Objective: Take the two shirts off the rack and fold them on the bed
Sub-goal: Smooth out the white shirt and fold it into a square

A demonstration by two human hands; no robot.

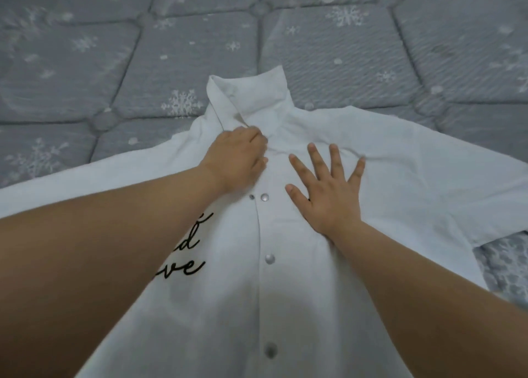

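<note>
A white button-up shirt (285, 277) with black script lettering lies front-up and spread out on the bed (171, 49), collar pointing away from me. Its snap buttons run down the middle. My left hand (237, 157) has its fingers curled on the fabric just below the collar, pinching the placket near the top. My right hand (325, 189) lies flat on the chest of the shirt, fingers spread and straight, pressing the cloth down. Only this one shirt is in view.
The bed is a grey quilted mattress with white snowflake prints, stretching beyond the shirt on all far sides. The shirt's sleeves (457, 183) spread left and right across it.
</note>
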